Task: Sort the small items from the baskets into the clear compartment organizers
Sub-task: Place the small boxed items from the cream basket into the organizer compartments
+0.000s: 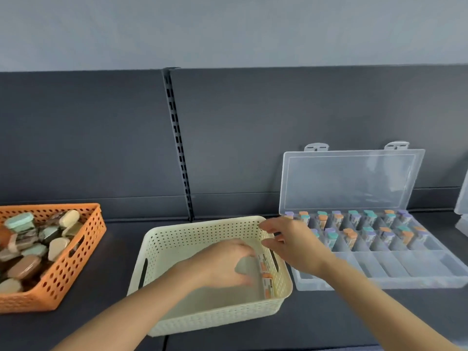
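The left hand [222, 262], clawed open and empty, sat in the cream basket [202, 323] just left of the orange-capped tubes [267, 282] lying along its right wall, the right hand [291, 241] hovering spread above.

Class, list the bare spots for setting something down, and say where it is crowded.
Free: the counter between the orange basket and cream basket; the counter strip in front of the organizer; the organizer's front compartments. Crowded: the orange basket, the organizer's back two rows, and the cream basket's right rim under the right hand.
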Demonstrator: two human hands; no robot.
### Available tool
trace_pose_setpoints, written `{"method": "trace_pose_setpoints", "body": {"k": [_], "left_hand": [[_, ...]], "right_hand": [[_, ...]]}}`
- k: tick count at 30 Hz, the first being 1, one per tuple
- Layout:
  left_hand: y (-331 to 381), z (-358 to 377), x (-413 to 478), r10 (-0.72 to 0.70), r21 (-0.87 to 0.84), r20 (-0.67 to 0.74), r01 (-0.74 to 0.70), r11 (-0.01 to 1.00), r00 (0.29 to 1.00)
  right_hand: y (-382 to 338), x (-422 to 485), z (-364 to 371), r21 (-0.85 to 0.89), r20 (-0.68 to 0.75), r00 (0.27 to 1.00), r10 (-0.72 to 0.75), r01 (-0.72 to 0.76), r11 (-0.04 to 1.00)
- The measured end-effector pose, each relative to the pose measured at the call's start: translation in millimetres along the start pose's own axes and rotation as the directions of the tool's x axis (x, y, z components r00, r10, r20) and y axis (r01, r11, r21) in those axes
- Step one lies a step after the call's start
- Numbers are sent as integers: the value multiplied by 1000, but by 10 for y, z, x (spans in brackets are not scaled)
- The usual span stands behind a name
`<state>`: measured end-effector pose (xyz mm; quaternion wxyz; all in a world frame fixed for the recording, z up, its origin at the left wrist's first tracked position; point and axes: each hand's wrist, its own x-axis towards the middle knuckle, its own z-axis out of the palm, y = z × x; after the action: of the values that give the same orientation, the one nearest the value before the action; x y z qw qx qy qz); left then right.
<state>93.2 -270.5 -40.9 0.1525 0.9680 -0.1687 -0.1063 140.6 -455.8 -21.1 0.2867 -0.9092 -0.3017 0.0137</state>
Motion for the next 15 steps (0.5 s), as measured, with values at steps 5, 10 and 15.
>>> {"method": "trace_pose_setpoints", "body": {"k": [5,10,15], "left_hand": [[37,140,222,180,177,106,-197,964,978],[-156,182,182,295,266,111,-314,912,949],[-389,169,148,228,301,28,-225,927,973]], "right_hand": [[-9,-56,22,-29,-67,995,72,-74,997],[25,-74,-30,-48,-99,990,105,-110,993],[-4,-47,0,-50,-73,992,99,-103,993]]}}
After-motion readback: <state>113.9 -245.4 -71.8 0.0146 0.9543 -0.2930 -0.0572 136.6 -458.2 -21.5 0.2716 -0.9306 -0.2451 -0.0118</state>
